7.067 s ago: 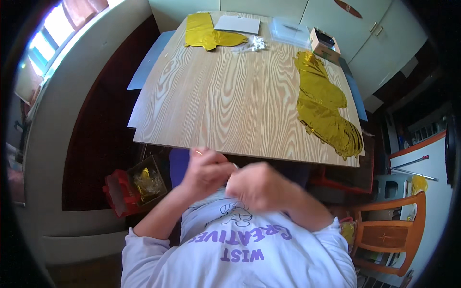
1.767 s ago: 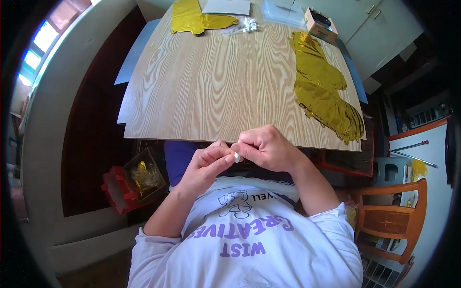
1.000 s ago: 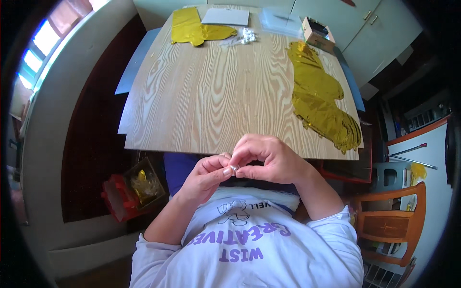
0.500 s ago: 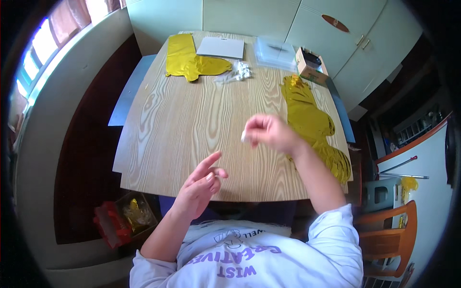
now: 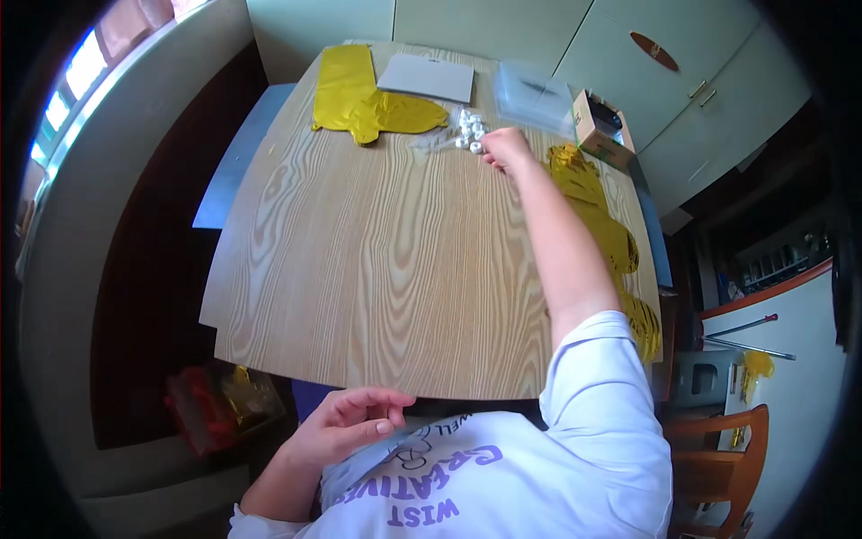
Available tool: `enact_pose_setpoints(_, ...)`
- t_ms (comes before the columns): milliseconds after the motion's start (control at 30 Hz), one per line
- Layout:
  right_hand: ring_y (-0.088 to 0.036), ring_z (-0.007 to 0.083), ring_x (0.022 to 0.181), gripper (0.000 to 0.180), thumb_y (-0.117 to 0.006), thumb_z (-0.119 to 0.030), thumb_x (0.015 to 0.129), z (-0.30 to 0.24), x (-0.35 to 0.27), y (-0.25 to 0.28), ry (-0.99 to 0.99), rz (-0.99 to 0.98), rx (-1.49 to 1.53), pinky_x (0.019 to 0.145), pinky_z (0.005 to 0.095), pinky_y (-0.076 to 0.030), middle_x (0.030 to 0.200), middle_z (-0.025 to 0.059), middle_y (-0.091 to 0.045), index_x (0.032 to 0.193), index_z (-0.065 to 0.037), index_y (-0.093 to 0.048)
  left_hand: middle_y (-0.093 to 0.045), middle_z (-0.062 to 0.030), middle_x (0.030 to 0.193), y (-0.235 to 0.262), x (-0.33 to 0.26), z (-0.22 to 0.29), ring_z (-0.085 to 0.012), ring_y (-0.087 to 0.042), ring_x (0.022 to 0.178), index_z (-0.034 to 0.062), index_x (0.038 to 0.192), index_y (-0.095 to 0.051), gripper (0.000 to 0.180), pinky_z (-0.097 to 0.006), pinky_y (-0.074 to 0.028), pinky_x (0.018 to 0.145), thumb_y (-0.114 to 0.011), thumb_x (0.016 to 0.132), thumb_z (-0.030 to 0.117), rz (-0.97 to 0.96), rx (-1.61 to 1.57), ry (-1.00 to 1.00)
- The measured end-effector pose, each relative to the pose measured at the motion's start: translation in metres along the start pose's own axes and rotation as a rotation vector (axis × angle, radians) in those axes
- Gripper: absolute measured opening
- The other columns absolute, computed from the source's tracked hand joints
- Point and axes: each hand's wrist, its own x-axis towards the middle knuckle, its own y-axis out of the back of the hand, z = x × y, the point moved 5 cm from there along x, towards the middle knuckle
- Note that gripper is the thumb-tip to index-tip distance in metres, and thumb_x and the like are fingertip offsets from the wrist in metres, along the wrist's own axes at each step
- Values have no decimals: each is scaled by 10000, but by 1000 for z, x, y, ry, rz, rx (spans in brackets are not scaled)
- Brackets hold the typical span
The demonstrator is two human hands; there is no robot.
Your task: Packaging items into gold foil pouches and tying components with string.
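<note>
Since half a second ago, the left hand (image 5: 346, 429) has dropped back to the near edge and the right hand (image 5: 505, 148) has reached far across the wooden table (image 5: 377, 242). On the left, loosely parted fingers show nothing held. Gold foil (image 5: 344, 90) lies far left, then small white pieces (image 5: 470, 124). Beside them, the right fingers curl; whether they grip one, I cannot tell. More foil (image 5: 618, 241) lines the right edge.

1 head-worn fisheye camera looks down over the nearby table (image 5: 395, 269).
</note>
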Motion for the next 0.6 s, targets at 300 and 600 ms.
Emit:
enact_pose_setpoints(300, -620, 212, 703, 107, -655, -102, 841, -12, -348, 53, 537, -459, -232, 646, 316, -480, 766, 122, -629, 872, 0, -668, -651, -10, 957, 54, -42, -49, -77, -558, 838, 12, 1148, -625, 281, -248, -477, 748, -646, 914, 166, 391, 663, 165)
enact_pose_setpoints(600, -658, 205, 881, 287, -652, -233, 862, 151, -450, -91, 122, -802, -95, 808, 311, -505, 953, 133, -695, 1023, 3, -681, -679, -150, 879, 89, -45, -108, -255, -661, 813, 31, 1021, -698, 248, -339, -509, 735, -668, 828, 183, 271, 1297, 308)
